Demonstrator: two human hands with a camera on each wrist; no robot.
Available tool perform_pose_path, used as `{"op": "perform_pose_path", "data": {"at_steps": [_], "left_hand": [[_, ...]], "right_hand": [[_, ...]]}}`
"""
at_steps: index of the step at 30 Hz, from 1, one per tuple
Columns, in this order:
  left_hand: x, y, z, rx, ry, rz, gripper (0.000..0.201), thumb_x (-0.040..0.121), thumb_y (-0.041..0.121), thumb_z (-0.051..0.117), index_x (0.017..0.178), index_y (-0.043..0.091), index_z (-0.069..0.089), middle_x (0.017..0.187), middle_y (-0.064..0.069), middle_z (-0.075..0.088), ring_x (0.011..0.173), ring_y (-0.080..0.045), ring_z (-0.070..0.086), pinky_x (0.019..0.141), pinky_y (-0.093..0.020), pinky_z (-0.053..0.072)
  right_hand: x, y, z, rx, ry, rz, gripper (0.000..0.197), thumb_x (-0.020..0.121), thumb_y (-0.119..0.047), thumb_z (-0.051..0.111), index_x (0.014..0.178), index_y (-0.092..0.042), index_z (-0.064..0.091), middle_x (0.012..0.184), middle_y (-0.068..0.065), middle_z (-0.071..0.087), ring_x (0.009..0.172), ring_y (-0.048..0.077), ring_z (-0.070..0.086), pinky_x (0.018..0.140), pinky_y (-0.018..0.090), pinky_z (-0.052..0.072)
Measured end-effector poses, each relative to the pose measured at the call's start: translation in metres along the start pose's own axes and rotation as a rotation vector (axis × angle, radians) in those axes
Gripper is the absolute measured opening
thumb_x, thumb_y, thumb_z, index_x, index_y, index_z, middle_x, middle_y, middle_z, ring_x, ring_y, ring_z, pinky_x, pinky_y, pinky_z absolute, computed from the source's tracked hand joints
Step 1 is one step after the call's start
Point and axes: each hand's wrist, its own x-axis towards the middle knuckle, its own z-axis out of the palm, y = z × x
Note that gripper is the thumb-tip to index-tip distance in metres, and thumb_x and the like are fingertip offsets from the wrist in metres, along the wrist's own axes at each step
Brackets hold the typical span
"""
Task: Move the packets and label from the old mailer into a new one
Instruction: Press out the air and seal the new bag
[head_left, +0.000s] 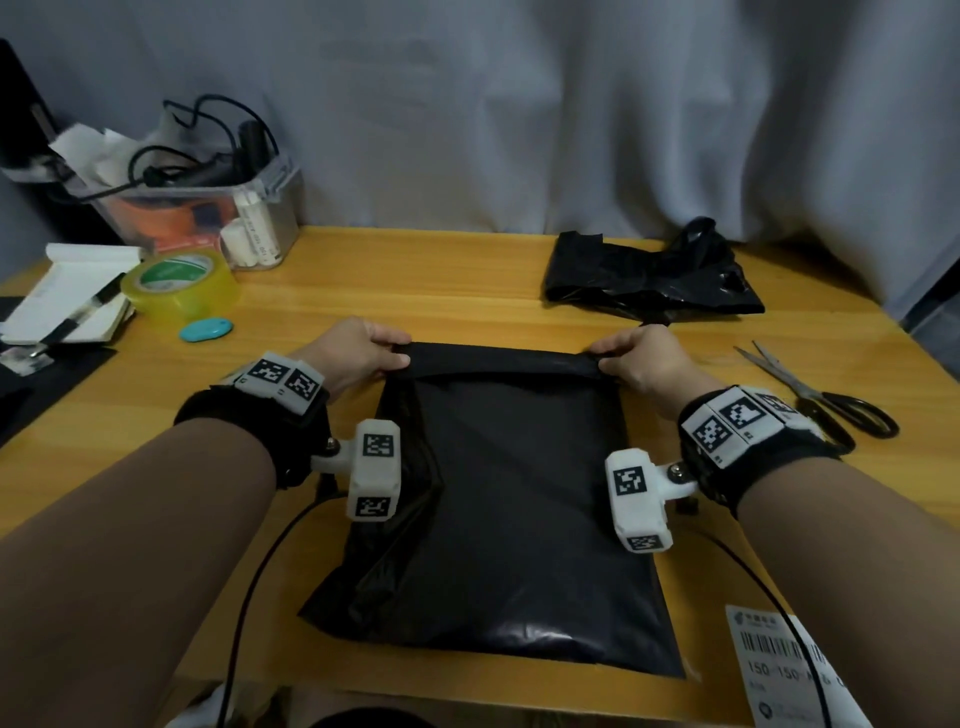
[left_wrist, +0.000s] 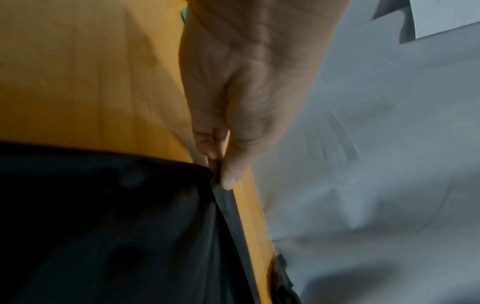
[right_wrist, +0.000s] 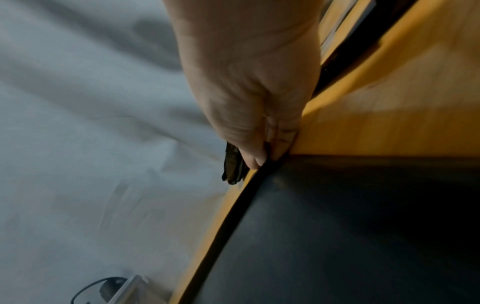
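Grey cloth (head_left: 519, 104) hung behind the wooden table (head_left: 467, 270). Left of the black mailer (head_left: 498, 519) sat tape (head_left: 179, 283); the left hand (head_left: 358, 351) and right hand (head_left: 641, 358) pinched its folded flap; beyond lay scissors (head_left: 821, 395), with the label (head_left: 784, 670) at its near right corner.

We see the head view evenly but dimly lit, soft light falling from above and in front. The wooden surface (head_left: 467, 270) glows warm, with a pale sheen on the near end of the black mailer (head_left: 519, 519) and small glints on the crumpled black bag (head_left: 649, 275). Straight edges bow toward the frame corners, and the clear box (head_left: 208, 202) at the far left smears slightly. Both wrist views are darker, soft and motion-blurred; the left hand (left_wrist: 246, 92) and right hand (right_wrist: 246, 82) fill them out of focus, and the mailer sinks into near-black shadow.
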Motion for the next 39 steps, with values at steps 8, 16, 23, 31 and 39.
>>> {"op": "perform_pose_path", "data": {"at_steps": [8,16,23,31,39], "left_hand": [[0.004,-0.002,0.004,0.558,0.053,0.070,0.040,0.088,0.013,0.063,0.127,0.007,0.057,0.134,-0.012,0.052,0.123,-0.025,0.049,0.100,-0.030,0.038],[-0.016,0.044,0.061,1.033,-0.203,0.388,0.052,0.101,0.036,0.030,0.149,0.021,0.021,0.158,-0.007,0.011,0.145,-0.029,0.011,0.116,-0.041,0.010],[-0.019,0.018,0.047,1.142,-0.501,-0.123,0.063,0.094,0.061,0.012,0.147,0.037,-0.012,0.156,0.003,-0.021,0.145,-0.030,-0.012,0.116,-0.048,0.001],[-0.034,0.041,0.036,1.305,-0.304,-0.050,0.072,0.094,0.061,0.007,0.149,0.017,0.020,0.158,-0.002,-0.013,0.146,-0.029,-0.008,0.115,-0.052,0.002],[-0.016,0.038,0.086,1.106,-0.436,0.041,0.066,0.094,0.061,0.013,0.150,0.030,-0.004,0.159,-0.004,-0.006,0.146,-0.031,0.001,0.117,-0.049,0.009]], "right_hand": [[0.009,-0.001,-0.001,-0.505,-0.065,-0.072,0.034,0.085,-0.007,0.065,0.118,-0.012,0.064,0.122,0.010,0.062,0.114,0.025,0.057,0.094,0.031,0.046],[-0.033,-0.059,0.027,-0.731,-0.456,-0.363,0.052,0.102,-0.036,0.028,0.150,-0.018,0.020,0.160,0.008,0.007,0.147,0.026,0.005,0.118,0.040,0.004],[-0.043,-0.031,0.023,-0.771,-0.669,0.006,0.063,0.096,-0.059,0.009,0.151,-0.032,-0.002,0.159,-0.006,-0.013,0.147,0.020,-0.013,0.117,0.044,-0.005],[-0.040,-0.038,-0.005,-0.673,-0.395,-0.073,0.068,0.096,-0.058,0.009,0.151,-0.018,0.016,0.160,0.004,0.008,0.148,0.024,0.002,0.118,0.049,0.002],[-0.042,-0.065,0.043,-0.194,-0.475,0.072,0.064,0.099,-0.052,0.020,0.143,-0.008,0.037,0.147,0.009,0.040,0.135,0.026,0.039,0.114,0.039,0.028]]}}
